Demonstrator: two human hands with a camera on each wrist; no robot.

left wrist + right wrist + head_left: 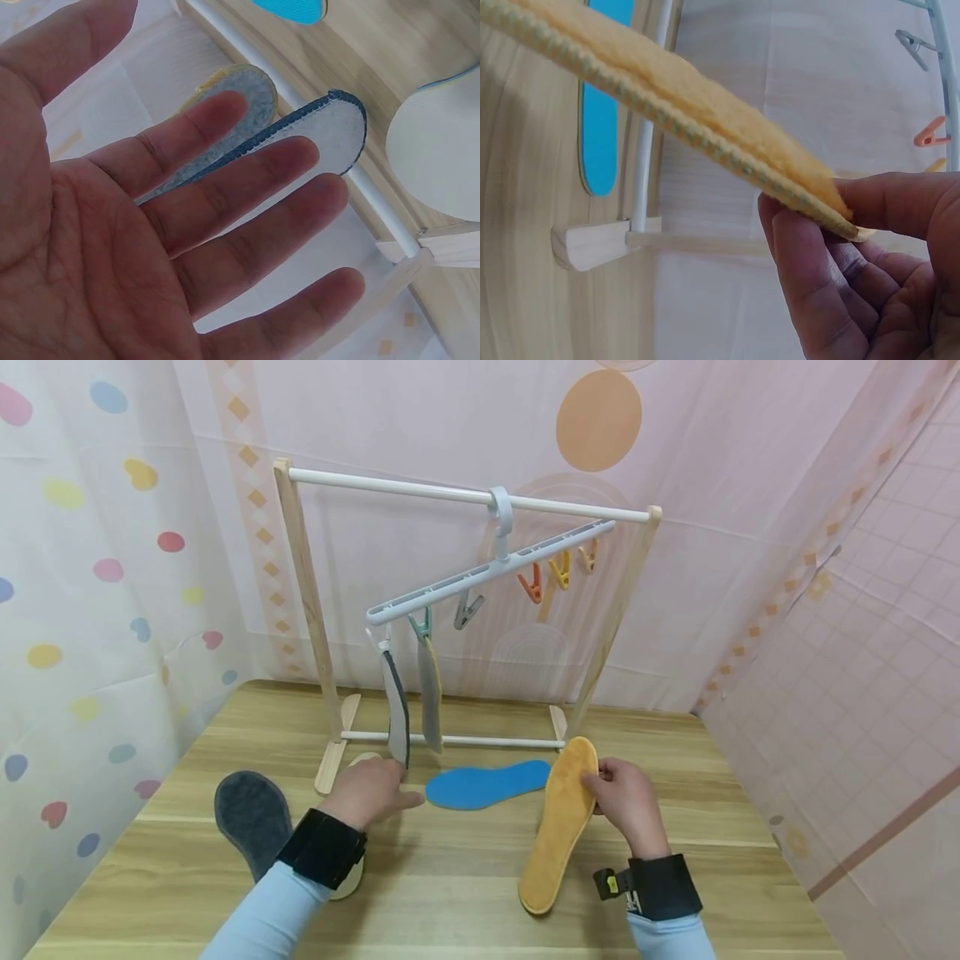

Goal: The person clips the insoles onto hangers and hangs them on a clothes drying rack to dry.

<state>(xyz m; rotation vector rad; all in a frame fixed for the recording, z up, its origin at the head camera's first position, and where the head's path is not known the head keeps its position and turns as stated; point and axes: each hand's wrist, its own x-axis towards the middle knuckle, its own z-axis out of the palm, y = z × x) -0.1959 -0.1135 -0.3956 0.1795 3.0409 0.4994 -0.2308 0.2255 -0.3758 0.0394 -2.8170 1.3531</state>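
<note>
My right hand pinches an orange fuzzy insole by its edge, between thumb and fingers, and holds it tilted above the table. In the right wrist view its stitched rim shows. My left hand holds nothing; its fingers are spread and straight in the left wrist view. Close to it hang two insoles: a pale one with a dark edge from a white clip, and a grey one with a yellow edge from a green clip. Beneath my left hand lies a cream insole, partly hidden.
A pale blue clip hanger hangs tilted, left end low, on the rack's white rod. Grey, orange, yellow and beige clips dangle from it. A blue insole and a dark grey insole lie on the table.
</note>
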